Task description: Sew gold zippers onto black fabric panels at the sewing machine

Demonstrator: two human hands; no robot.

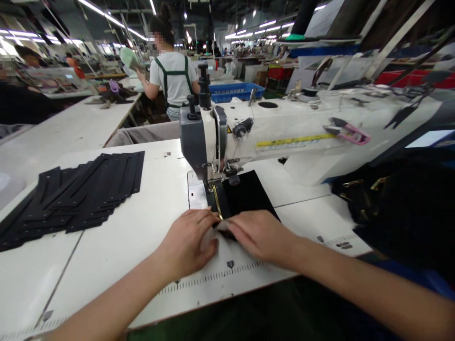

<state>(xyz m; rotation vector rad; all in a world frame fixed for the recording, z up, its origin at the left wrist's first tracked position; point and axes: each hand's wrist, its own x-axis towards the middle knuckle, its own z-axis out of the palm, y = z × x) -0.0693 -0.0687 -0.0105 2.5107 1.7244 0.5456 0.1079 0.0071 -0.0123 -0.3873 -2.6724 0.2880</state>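
A piece of black cloth (249,192) lies flat on the white table (149,227), its far end beside and under the needle area of the sewing machine (295,123). Its long axis runs from the machine toward the person, slanting a little to the right as it comes nearer. A gold-toothed zipper (217,201) on its left part points the same way, one end near the presser foot, the other at the fingertips. The right hand (266,237) is nearly closed, thumb and fingers pinching the near end of the cloth, where a grey edge shows. The left hand (190,241) is half curled, its fingertips at the near end of the zipper and its thumb bent below; whether it grips or only presses, I cannot tell. A printed ruler (213,276) runs along the table's near edge. Dark flat pieces (88,189) lie overlapping to the left, and pink-handled snips (350,131) rest against the machine arm. Beyond the machine are a blue basket (234,92) and a person in a white shirt (174,71), back turned.
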